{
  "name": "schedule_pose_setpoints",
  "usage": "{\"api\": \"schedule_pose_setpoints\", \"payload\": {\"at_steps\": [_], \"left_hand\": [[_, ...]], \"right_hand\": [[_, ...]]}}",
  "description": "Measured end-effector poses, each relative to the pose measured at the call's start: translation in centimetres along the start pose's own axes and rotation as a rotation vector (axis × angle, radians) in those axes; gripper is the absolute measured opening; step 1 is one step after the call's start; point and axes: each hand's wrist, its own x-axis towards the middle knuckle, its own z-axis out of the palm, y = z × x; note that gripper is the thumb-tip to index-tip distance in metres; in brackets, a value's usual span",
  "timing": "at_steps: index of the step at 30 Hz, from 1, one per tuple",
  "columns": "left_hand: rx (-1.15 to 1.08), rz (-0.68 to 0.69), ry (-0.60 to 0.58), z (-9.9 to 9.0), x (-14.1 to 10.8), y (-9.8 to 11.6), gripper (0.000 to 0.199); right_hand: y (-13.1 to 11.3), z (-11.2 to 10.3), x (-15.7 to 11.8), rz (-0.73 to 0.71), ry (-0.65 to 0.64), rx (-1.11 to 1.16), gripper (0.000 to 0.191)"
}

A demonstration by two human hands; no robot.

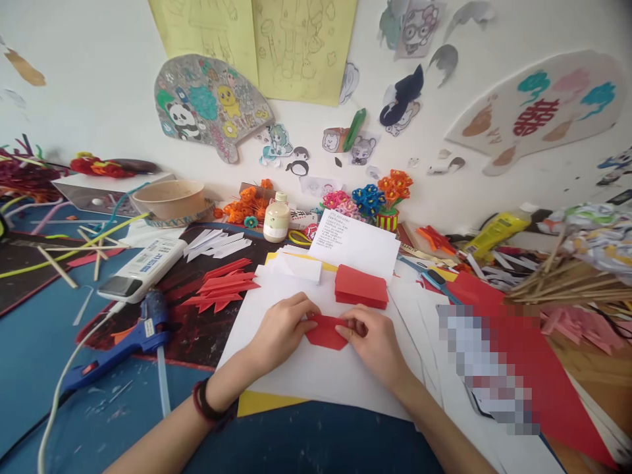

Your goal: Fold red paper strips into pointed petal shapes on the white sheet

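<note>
A small piece of red paper with slanted lower corners lies over the white sheets. My left hand pinches its left end between thumb and fingers. At its right end my right hand has the same kind of pinch. Just beyond my right hand sits a stack of red paper rectangles. To its left is a pile of white paper rectangles. Farther left, several folded red paper pieces lie in a heap, with folded white paper pieces behind them.
A blue glue gun and a white power strip lie at left, with a cable running forward. A pixelated phone-like object rests at right on red paper. A bottle, handwritten card and paper flowers stand near the wall.
</note>
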Motion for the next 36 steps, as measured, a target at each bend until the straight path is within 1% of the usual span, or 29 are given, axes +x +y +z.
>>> {"api": "schedule_pose_setpoints", "payload": {"at_steps": [2, 4, 9, 12, 14, 18, 26, 30, 33, 36], "left_hand": [[-0.009, -0.011, 0.012, 0.1, 0.0, -0.1, 0.014], [0.004, -0.016, 0.018, 0.2, 0.0, -0.1, 0.011], [0.022, -0.028, -0.006, -0.1, 0.2, 0.1, 0.015], [-0.029, -0.043, -0.056, -0.5, 0.3, 0.2, 0.013], [-0.026, -0.036, -0.06, -0.7, 0.3, 0.2, 0.01], [0.052, 0.059, -0.018, -0.6, 0.3, -0.1, 0.001], [0.084, 0.121, -0.003, -0.1, 0.3, 0.1, 0.01], [0.173, 0.189, 0.006, 0.0, -0.2, 0.3, 0.013], [0.25, 0.237, 0.008, 0.0, -0.5, 0.2, 0.017], [0.322, 0.255, 0.006, 0.0, -0.7, 0.2, 0.022]], "right_hand": [[-0.1, 0.0, -0.1, -0.031, -0.001, -0.004, 0.008], [-0.1, 0.0, -0.1, -0.049, 0.001, 0.002, 0.012], [-0.1, 0.0, -0.3, -0.043, 0.041, 0.032, 0.009], [-0.1, -0.1, -0.3, -0.042, 0.007, 0.052, 0.008], [-0.1, -0.1, -0.3, -0.051, -0.028, 0.06, 0.008], [-0.2, 0.0, -0.3, -0.068, -0.038, 0.047, 0.009], [0.1, 0.1, -0.4, -0.12, 0.0, 0.018, 0.009], [0.6, 0.2, -0.8, -0.209, 0.042, -0.035, 0.016], [0.7, 0.2, -1.1, -0.263, 0.037, -0.113, 0.021], [0.5, 0.1, -1.2, -0.291, 0.021, -0.173, 0.024]]}}
